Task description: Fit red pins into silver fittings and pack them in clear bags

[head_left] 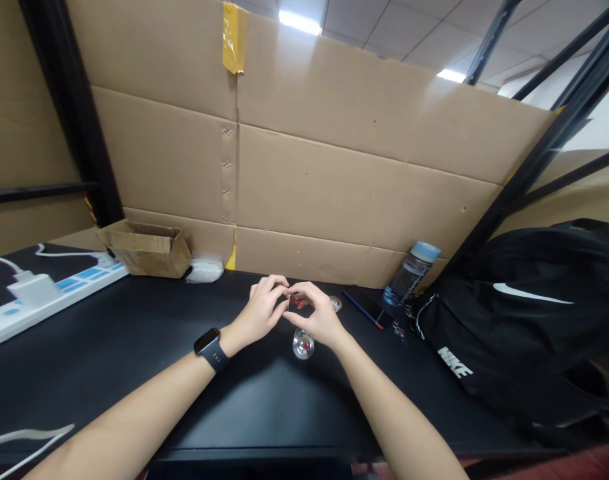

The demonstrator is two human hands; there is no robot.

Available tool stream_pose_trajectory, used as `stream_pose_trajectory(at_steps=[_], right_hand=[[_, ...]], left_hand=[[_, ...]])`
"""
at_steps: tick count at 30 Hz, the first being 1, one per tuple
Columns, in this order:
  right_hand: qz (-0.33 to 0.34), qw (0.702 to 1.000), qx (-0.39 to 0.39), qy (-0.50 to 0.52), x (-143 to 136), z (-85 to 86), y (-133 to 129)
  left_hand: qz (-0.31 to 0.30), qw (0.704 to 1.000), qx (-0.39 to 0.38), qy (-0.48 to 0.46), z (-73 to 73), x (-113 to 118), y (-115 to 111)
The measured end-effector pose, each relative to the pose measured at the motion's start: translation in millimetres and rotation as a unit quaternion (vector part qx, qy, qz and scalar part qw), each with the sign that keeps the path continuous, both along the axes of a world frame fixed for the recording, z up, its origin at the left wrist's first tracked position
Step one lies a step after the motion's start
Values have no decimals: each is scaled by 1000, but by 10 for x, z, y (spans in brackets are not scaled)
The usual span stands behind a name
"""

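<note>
My left hand [265, 308], with a dark smartwatch [211, 348] on its wrist, meets my right hand [315, 312] above the middle of the black table. The fingers of both hands are bent into pinches, fingertips together. Between them is something thin and small that I cannot make out. A small red piece [298, 303] shows by the right fingers; whether it is held I cannot tell. Just below my right hand stands a small clear round container [303, 345] with something red in it. Behind that hand, partly hidden, is another clear round piece [335, 304].
A blue-and-red pen [363, 309], a keyring [399, 332] and a blue-capped water bottle [409, 275] lie right of the hands, before a black backpack [529, 320]. At left are a cardboard box [151, 250], a plastic packet [205, 269] and a power strip [59, 297]. Cardboard [324, 167] walls the back.
</note>
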State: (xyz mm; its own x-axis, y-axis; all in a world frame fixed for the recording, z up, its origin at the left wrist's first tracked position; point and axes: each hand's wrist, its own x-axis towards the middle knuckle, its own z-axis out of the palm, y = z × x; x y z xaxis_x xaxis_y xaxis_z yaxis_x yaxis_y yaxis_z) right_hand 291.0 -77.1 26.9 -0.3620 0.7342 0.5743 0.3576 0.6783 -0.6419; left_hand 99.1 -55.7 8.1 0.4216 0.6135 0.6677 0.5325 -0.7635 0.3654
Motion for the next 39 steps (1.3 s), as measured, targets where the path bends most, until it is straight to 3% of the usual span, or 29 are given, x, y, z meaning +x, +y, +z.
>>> stream_pose_trajectory(at_steps=[4,8,14,18,26,32,39], right_hand=[[-24,998,37,-44,77,35,40],[-79,992,44,-86,314,60,175],[-201,969,-16,-142,799,-15,430],[-223,953,-65,-194,1015,-111,534],[-229,943,-118,-211,1246,-292,660],[-239,931,-120,-247,1293,-336,679],[-203,943,-120,-233,1253,-343,671]], left_hand=[[29,999,21,16,58,-109,81],[37,998,21,56,70,-430,349],[1,992,-26,123,-100,-815,677],[-7,987,-62,149,-195,-847,723],[13,987,-74,145,-221,-886,759],[28,987,-65,146,-237,-880,773],[29,990,-39,131,-233,-876,781]])
